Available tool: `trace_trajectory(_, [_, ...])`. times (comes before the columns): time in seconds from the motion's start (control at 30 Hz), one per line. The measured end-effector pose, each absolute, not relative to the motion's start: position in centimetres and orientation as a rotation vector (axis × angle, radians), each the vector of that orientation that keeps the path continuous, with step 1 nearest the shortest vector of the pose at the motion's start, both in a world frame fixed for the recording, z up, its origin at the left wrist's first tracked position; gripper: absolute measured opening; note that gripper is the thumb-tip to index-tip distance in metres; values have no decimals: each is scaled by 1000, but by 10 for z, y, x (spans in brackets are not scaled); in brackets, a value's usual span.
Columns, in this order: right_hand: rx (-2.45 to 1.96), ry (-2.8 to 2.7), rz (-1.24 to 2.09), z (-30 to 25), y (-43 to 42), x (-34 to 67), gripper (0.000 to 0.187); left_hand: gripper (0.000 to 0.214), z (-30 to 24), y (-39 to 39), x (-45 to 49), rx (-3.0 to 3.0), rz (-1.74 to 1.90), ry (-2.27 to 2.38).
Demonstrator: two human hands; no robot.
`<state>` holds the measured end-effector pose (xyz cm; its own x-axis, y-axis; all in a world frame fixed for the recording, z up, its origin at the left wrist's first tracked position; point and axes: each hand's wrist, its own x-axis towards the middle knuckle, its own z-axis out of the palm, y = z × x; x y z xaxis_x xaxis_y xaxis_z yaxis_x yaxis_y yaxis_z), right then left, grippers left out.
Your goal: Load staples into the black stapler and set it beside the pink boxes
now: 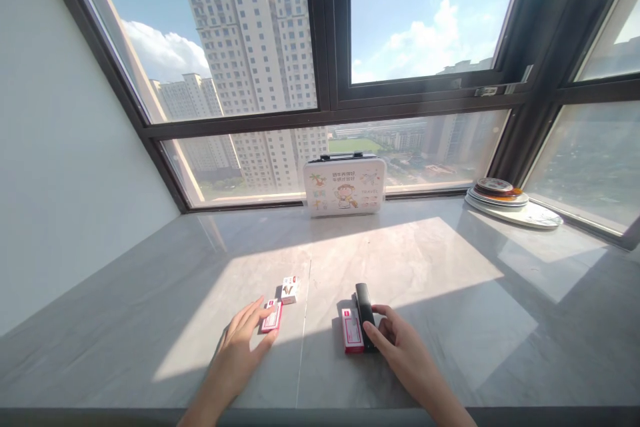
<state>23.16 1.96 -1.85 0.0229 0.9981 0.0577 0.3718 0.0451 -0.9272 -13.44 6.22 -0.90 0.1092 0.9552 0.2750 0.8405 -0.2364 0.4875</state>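
Observation:
A small pink-and-white box (272, 317) lies on the stone sill, with the fingers of my left hand (239, 343) over its left side and the thumb at its near edge. Just beyond it is a white box (289, 289) with a dark picture on it, possibly of staples. My right hand (397, 345) grips a black stapler (365, 307) from the right, thumb on top and fingers along its side. Close against the stapler's left side lies another pink-and-white box (352, 330), a bit larger than the left one.
Against the window at the back stands a white cartoon-printed case (345, 190) with a black handle. Stacked plates or lids (525, 210) sit in the right back corner. The grey stone sill (240, 373) ends at a front edge near me; a white wall (65, 147) bounds the left.

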Motion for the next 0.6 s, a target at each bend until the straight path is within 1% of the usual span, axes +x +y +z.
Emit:
trace_trajectory(0.1, [-1458, -1495, 946, -20, 20, 232, 48, 30, -7, 35, -120, 2164, 816, 1626])
trace_trajectory(0.13, [-1455, -1501, 951, -20, 21, 232, 49, 33, -4, 29, -109, 2132, 827, 1591])
trace_trajectory(0.27, [-1456, -1503, 955, -17, 20, 232, 52, 59, 12, 25, -50, 1977, 937, 1458])
trace_trajectory(0.33, [-1453, -1492, 955, -14, 19, 231, 53, 60, 20, 30, -19, 1959, 1011, 1381])
trace_trajectory(0.47, [-1432, -1499, 946, -9, 18, 230, 48, 59, 27, 40, 24, 2019, 947, 1202])
trace_trajectory(0.53, [-1428, -1513, 933, -8, 17, 230, 45, 63, 26, 40, 33, 2029, 902, 1182])
trace_trajectory(0.6, [-1435, -1504, 921, -7, 16, 231, 46, 73, 24, 38, 33, 2047, 879, 1176])
